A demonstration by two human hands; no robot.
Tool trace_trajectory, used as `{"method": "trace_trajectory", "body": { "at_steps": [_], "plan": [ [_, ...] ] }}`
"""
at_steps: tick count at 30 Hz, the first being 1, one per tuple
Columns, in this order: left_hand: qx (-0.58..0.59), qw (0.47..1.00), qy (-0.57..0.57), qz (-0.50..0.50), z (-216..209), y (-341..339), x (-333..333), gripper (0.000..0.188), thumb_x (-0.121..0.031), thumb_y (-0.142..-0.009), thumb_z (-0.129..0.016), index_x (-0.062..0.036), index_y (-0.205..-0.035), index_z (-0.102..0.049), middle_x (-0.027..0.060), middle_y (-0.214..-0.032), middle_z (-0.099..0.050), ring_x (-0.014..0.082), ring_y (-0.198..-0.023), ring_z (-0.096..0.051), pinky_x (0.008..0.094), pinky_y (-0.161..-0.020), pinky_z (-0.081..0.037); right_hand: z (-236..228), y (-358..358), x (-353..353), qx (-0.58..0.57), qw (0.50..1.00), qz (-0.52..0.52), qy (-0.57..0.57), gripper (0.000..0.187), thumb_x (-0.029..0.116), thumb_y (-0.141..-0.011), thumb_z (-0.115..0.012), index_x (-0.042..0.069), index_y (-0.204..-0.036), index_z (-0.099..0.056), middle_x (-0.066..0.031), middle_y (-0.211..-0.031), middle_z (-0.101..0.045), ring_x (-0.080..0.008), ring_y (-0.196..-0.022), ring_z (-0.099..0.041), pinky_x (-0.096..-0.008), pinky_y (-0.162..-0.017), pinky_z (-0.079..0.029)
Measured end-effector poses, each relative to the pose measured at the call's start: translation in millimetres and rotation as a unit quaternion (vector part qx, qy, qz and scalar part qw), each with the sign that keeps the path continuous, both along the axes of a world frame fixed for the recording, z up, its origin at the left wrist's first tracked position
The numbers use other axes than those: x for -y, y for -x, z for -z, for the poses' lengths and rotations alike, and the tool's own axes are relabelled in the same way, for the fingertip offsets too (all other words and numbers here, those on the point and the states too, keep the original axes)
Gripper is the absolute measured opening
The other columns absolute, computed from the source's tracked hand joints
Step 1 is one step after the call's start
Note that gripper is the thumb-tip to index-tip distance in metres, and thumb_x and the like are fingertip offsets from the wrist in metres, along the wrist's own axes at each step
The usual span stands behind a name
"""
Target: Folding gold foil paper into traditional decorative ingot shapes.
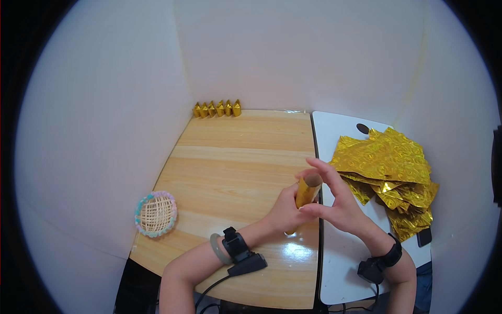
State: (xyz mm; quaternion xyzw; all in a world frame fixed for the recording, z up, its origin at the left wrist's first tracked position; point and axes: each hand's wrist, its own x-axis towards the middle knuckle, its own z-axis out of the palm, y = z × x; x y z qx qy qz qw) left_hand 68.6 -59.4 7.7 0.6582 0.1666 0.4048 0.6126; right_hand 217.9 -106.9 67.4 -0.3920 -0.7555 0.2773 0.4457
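Note:
A gold paper tube stands nearly upright above the right edge of the wooden tabletop, its open top showing a brownish inside. My left hand is closed around the tube from the left. On the other side, my right hand curves about the tube with thumb and fingers spread apart. The right thumb tip rests by the tube's side; whether it presses on it I cannot tell. Its forefinger reaches past the tube's top. The tube's lower part is mostly hidden behind my left hand.
Loose gold foil paper sheets lie heaped on the white table at right. Several folded gold paper pieces line the far left edge of the wooden table. A woven basket sits at left. White walls enclose the tables.

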Motion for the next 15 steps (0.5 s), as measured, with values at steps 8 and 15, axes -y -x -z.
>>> {"method": "trace_trajectory", "body": {
  "at_steps": [8,15],
  "plan": [
    [-0.013,0.999,0.026,0.026,8,-6,2,0.044,-0.014,-0.072,-0.07,-0.0038,-0.107,-0.047,0.0023,-0.089,-0.051,0.0105,-0.081,-0.05,0.0268,-0.073,-0.044,-2,6,6,-0.008,0.996,-0.04,0.083,0.073,0.007,-0.072,-0.073,0.007,-0.133,-0.033,-0.0064,-0.102,-0.054,-0.019,-0.107,-0.05,-0.0326,-0.096,-0.036],
    [-0.002,0.996,-0.059,0.059,-3,-10,8,0.072,-0.008,-0.069,-0.072,-0.0063,-0.129,-0.031,0.003,-0.102,-0.048,0.0129,-0.095,-0.05,0.0281,-0.082,-0.043,1,4,5,-0.057,0.989,-0.083,0.112,0.062,0.009,-0.079,-0.066,0.007,-0.131,-0.033,-0.0046,-0.094,-0.052,-0.0129,-0.089,-0.052,-0.0272,-0.083,-0.043]
  ]
}}
